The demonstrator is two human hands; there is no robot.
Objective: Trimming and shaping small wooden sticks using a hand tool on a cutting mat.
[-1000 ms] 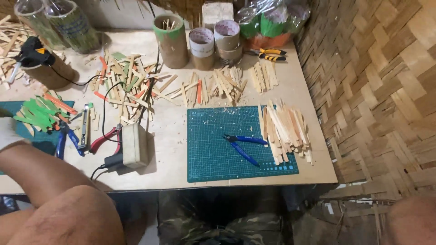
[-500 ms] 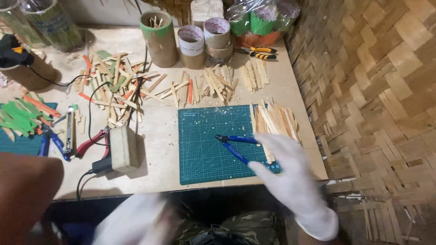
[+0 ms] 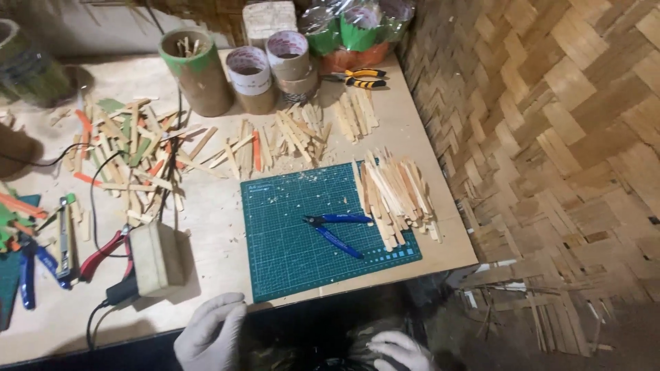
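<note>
A person in pale gloves sits at a craft bench, both hands low at the near edge. The left hand [image 3: 210, 333] rests curled over the edge of the table [image 3: 206, 227], fingers bent and holding nothing; the right hand [image 3: 399, 350] sits below the edge, partly cut off, so whether it grips anything cannot be told. Up and ahead of both hands lie the blue-handled cutters [image 3: 337, 230], handles spread, on the green cutting mat [image 3: 289, 240], just beside the pile of cut wooden sticks [image 3: 395, 196] to their right. A clean pickup would likely mean reaching forward with the right hand and closing on both handles, clear of the sticks. What lies in the dark under the table is hard to make out.
</note>
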